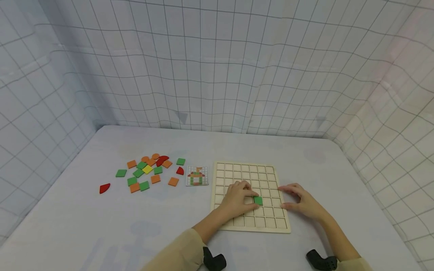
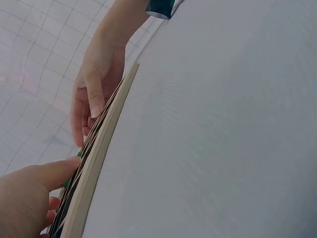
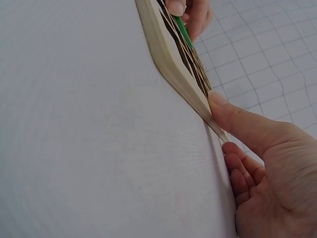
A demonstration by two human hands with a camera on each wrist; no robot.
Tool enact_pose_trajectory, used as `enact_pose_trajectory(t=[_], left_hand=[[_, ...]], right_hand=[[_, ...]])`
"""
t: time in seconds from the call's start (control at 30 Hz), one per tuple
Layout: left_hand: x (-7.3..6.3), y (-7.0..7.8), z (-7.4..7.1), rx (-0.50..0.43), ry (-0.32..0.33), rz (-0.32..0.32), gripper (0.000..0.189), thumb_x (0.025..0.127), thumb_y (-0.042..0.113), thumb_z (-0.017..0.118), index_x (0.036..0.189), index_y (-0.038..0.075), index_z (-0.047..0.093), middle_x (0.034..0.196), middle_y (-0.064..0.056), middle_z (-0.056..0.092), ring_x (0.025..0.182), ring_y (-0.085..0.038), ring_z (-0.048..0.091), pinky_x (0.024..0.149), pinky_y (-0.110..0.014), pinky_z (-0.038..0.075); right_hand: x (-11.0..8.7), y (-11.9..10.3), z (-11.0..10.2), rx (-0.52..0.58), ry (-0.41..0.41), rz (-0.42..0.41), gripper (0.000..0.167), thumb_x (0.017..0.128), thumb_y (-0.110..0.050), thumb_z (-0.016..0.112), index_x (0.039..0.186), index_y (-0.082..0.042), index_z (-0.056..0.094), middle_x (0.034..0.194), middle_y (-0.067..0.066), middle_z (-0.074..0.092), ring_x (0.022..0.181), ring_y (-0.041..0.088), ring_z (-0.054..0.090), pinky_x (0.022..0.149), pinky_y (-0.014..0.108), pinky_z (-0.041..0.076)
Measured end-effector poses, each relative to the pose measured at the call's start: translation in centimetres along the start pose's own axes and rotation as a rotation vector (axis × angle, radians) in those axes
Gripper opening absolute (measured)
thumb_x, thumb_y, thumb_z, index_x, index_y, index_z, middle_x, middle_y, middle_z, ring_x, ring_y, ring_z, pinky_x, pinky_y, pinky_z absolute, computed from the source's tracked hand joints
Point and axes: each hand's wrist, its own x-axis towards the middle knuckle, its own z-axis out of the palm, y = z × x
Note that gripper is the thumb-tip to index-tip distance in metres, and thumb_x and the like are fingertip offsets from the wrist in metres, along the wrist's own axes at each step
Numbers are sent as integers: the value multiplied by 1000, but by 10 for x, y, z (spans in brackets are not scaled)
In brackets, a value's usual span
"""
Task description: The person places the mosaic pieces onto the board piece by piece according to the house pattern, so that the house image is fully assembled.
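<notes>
A pale wooden grid board [image 1: 249, 223] lies on the white table. On its lower middle part sits a green square tile [image 1: 258, 200], also partly visible in the right wrist view as a green edge [image 3: 184, 30]. My left hand [image 1: 237, 199] reaches over the board and pinches this tile between thumb and index finger at two opposite sides. At the board's right edge is my right hand [image 1: 303, 203], its thumb and fingertips spread apart and touching that edge. In the left wrist view, the left thumb [image 2: 62, 171] hides part of the tile.
Left of the board lies a small pattern card [image 1: 197, 184] with a coloured grid picture. Farther left are scattered tiles: green squares [image 1: 121, 173], orange squares [image 1: 173, 181], orange circles, a yellow square [image 1: 147, 169] and red rounded pieces [image 1: 104, 188]. Gridded white cloth [image 1: 217, 75] surrounds the table.
</notes>
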Motion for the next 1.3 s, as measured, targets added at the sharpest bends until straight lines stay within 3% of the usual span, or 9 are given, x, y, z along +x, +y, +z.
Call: enact_pose_trajectory(t=[0.57, 0.83, 1.0, 1.3], left_hand=[[0, -1, -1, -17, 9, 5, 33, 77, 39, 70, 107, 23, 70, 99, 6, 52, 88, -9, 43, 79, -27, 35], [-1, -7, -14, -242, 74, -13, 35, 81, 28, 68, 113, 14, 65, 108, -1, 53, 97, -16, 47, 83, -34, 39], [0, -28, -37, -194, 189, -19, 34, 80, 24, 69, 111, 12, 65, 110, -4, 55, 103, -22, 48, 87, -45, 37], [-16, -90, -82, -3, 351, -112, 35, 77, 22, 71, 110, 12, 66, 106, -8, 58, 99, -28, 51, 87, -52, 33]], right_hand=[[0, -2, 0, 26, -2, 13, 52, 75, -26, 75, 122, -14, 57, 116, 5, 48, 107, 13, 43, 90, 19, 33], [0, -2, 0, 15, -5, 10, 52, 75, -27, 75, 122, -13, 57, 116, 5, 48, 106, 12, 43, 90, 19, 33], [0, -1, 0, 17, 0, 12, 52, 75, -26, 75, 122, -13, 57, 116, 5, 47, 106, 12, 43, 90, 18, 33], [0, -2, 0, 33, -1, 13, 52, 74, -26, 75, 121, -13, 57, 116, 5, 47, 105, 13, 43, 89, 18, 32]])
